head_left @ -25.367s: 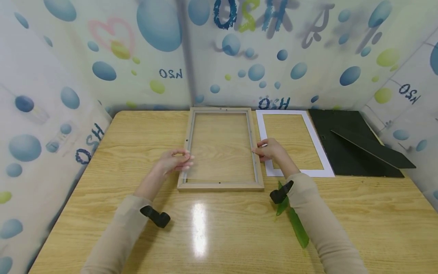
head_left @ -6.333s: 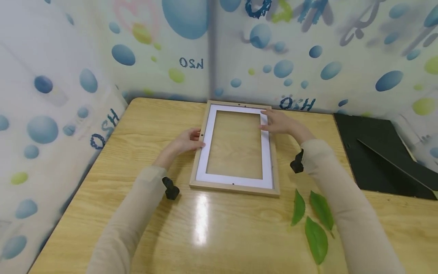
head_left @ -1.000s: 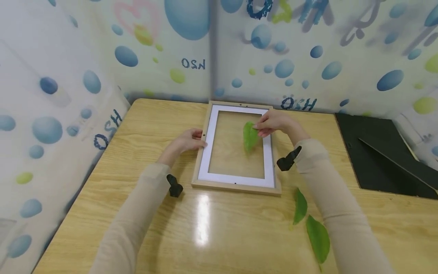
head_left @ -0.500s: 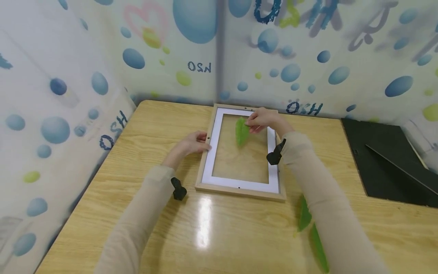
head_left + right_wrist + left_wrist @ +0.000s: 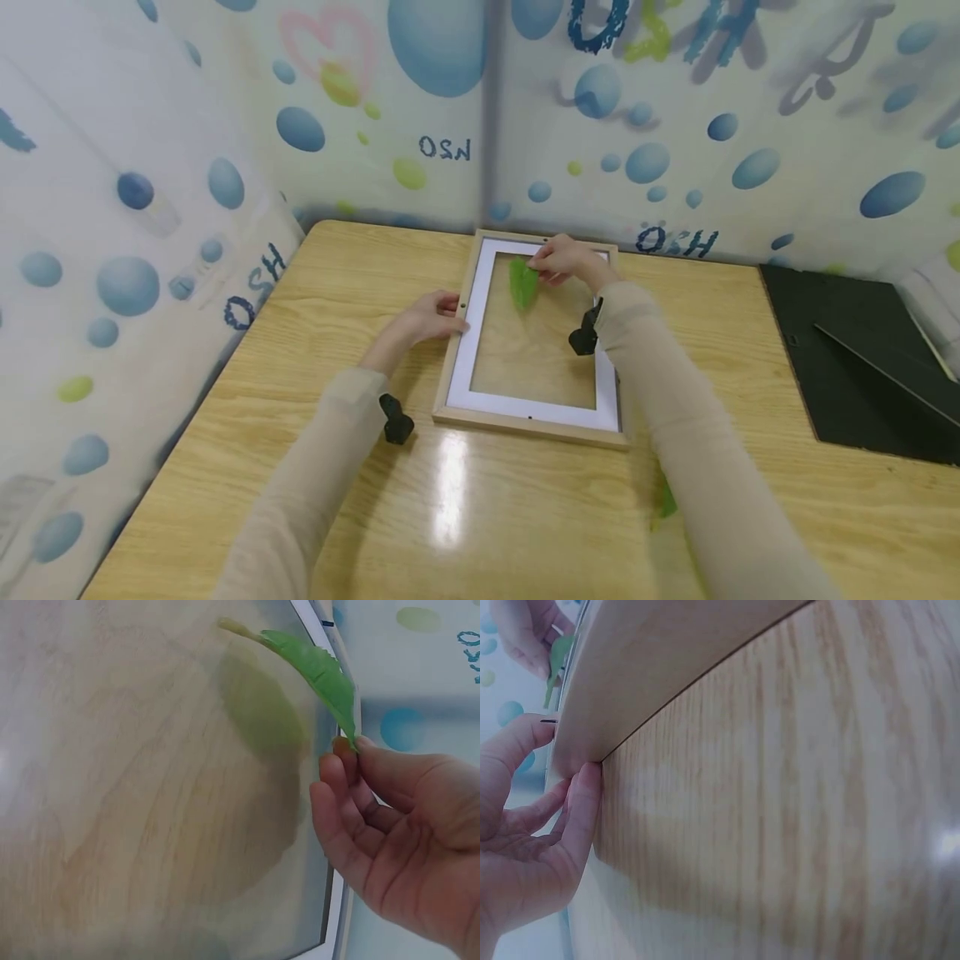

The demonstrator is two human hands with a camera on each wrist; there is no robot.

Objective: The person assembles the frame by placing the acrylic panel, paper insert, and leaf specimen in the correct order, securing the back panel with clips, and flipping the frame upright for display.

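A wooden picture frame [image 5: 532, 431] lies face down on the table, a white mat [image 5: 467, 358] set inside it around a clear pane [image 5: 525, 358]. My left hand [image 5: 427, 318] holds the frame's left side; the left wrist view shows the thumb over the top edge and the fingertips low against the outer side [image 5: 645, 667]. Over the upper part of the mat's opening, my right hand [image 5: 562, 260] pinches a green leaf [image 5: 522, 283] by one end between thumb and forefinger. In the right wrist view the leaf [image 5: 319, 671] slants above the pane, its reflection below it.
A black backing board [image 5: 885, 417] with its stand flap raised lies on the right. Another green leaf [image 5: 667, 500] shows beside the right sleeve, which covers most of it. A patterned wall sheet [image 5: 360, 192] rises behind the table's back edge.
The mat, earlier beside the frame, now lies in it. The right hand took a leaf from the table and has carried it leftward over the opening. The left hand stays on the frame's left side.
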